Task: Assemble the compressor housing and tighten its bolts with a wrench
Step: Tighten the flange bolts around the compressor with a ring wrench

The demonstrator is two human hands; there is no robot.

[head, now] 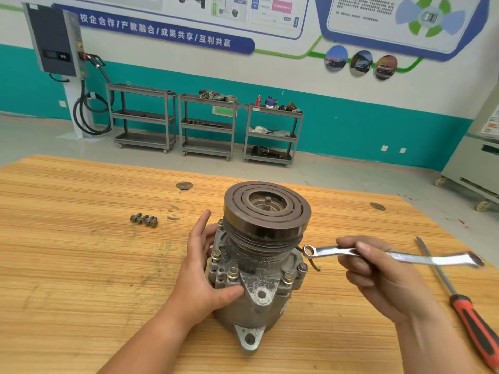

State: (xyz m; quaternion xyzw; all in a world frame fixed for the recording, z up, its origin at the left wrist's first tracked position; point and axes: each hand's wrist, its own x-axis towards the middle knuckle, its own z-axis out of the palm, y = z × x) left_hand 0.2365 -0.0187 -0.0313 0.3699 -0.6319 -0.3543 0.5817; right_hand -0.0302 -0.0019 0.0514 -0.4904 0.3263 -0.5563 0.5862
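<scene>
Bare left hand (201, 268), bare right hand (378, 276)

A teal-and-white wall (351, 128) carries posters (399, 20). Three grey metal carts (208, 126) stand against it on the pale floor (48, 143), a charger box (54, 39) with looped cables to the left, a wheeled cabinet (471, 168) to the right.

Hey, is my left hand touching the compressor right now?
Touching. The head view shows the left hand gripping the compressor from its side, with the thumb lying across the housing front.

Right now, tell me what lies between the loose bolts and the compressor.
In the head view: bare table, then the left hand holding the compressor.
</scene>
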